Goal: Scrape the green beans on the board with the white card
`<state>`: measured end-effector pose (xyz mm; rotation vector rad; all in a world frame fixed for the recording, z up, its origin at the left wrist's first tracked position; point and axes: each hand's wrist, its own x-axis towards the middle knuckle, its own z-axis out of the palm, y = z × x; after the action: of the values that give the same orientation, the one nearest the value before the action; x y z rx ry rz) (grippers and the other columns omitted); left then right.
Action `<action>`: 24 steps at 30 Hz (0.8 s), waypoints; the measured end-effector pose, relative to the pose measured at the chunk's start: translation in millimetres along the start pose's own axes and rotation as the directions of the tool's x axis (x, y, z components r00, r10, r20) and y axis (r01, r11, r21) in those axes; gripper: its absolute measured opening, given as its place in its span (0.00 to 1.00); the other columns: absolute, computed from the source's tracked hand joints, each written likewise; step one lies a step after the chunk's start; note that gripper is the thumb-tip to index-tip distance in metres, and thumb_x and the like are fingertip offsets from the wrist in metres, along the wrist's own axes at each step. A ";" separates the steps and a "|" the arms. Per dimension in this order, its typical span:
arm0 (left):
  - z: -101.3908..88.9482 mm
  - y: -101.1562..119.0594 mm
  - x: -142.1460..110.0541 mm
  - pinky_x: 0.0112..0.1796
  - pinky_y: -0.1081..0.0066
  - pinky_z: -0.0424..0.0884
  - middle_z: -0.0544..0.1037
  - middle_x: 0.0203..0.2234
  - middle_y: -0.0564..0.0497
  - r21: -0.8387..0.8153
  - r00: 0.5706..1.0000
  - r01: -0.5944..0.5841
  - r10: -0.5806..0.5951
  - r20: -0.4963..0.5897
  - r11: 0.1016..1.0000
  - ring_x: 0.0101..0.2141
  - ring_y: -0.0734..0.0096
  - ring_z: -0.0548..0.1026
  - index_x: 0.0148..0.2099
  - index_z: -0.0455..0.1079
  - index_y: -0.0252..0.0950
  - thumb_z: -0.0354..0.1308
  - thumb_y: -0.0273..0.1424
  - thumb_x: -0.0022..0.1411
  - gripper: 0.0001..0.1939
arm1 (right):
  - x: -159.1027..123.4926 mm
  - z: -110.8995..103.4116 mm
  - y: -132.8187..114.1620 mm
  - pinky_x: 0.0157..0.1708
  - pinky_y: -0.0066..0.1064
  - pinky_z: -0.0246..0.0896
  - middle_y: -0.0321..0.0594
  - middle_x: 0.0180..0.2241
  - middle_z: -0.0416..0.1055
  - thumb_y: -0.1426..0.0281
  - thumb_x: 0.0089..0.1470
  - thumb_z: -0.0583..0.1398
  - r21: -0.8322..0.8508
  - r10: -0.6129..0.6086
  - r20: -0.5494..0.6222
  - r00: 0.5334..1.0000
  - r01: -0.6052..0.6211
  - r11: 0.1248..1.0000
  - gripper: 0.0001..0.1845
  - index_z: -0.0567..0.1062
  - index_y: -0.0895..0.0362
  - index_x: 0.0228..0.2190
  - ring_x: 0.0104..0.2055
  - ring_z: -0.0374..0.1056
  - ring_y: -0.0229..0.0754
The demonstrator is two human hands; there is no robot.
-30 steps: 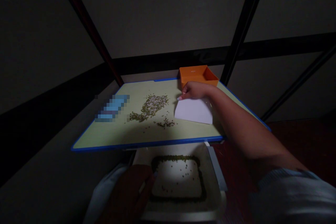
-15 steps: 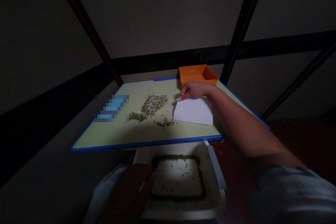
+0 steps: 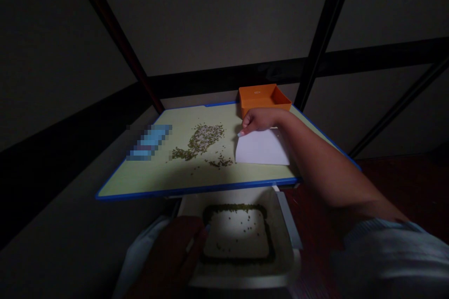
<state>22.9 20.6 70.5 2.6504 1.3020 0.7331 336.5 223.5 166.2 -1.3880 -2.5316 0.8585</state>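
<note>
My right hand [image 3: 257, 120] is closed on the top edge of a white sheet [image 3: 263, 147], thumb in front. The sheet stands tilted on a pale yellow board [image 3: 140, 180] with a blue rim. To its left lie small green beans [image 3: 201, 140], thick in one patch, with a looser scatter [image 3: 220, 162] close to the sheet's edge. Below the board's front edge, a white drawer [image 3: 245, 280] is pulled out. Beans line the edges of its floor, and a few lie in the middle. In deep shadow, my left hand [image 3: 175, 247] has its fingers curled over the drawer's left wall.
An orange open box [image 3: 261, 98] stands at the board's back right, just behind my right hand. On the board's left side is a blurred-out blue flat thing [image 3: 150, 142]. Dark-framed panels [image 3: 224, 18] rise behind, and reddish floor [image 3: 396, 182] shows at the right.
The white sheet and my right hand have shifted slightly to the right, away from the beans. My left hand keeps its place at the drawer.
</note>
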 end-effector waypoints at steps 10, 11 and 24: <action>3.8 -7.6 -3.5 0.30 0.70 0.70 0.78 0.27 0.51 -0.011 0.998 0.023 -0.022 0.054 1.000 0.29 0.67 0.76 0.34 0.69 0.41 0.41 0.42 0.70 0.20 | 4.2 5.1 -1.0 0.28 0.29 0.47 0.30 0.18 0.57 0.58 0.51 0.64 -0.076 0.003 -0.008 1.000 -0.004 0.997 0.19 0.74 0.60 0.21 0.24 0.52 0.32; 3.3 -7.6 -2.7 0.30 0.70 0.70 0.78 0.28 0.52 -0.010 0.998 0.016 -0.016 0.056 1.000 0.29 0.67 0.76 0.34 0.69 0.41 0.41 0.42 0.70 0.20 | 4.7 6.1 -1.6 0.29 0.29 0.47 0.30 0.18 0.58 0.58 0.51 0.64 -0.086 0.012 -0.014 1.000 -0.013 0.996 0.19 0.75 0.61 0.21 0.25 0.53 0.32; -1.0 -2.3 5.2 0.28 0.71 0.68 0.77 0.25 0.53 0.007 0.997 -0.027 0.026 0.066 1.000 0.26 0.68 0.76 0.32 0.68 0.41 0.42 0.41 0.71 0.19 | 5.3 -3.8 11.8 0.31 0.28 0.49 0.33 0.23 0.65 0.54 0.50 0.65 -0.100 0.027 -0.098 0.995 -0.036 0.994 0.22 0.78 0.64 0.27 0.30 0.61 0.33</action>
<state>23.6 25.9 72.6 2.6784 1.2584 0.6387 343.5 234.3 162.2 -1.4648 -2.5185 0.6591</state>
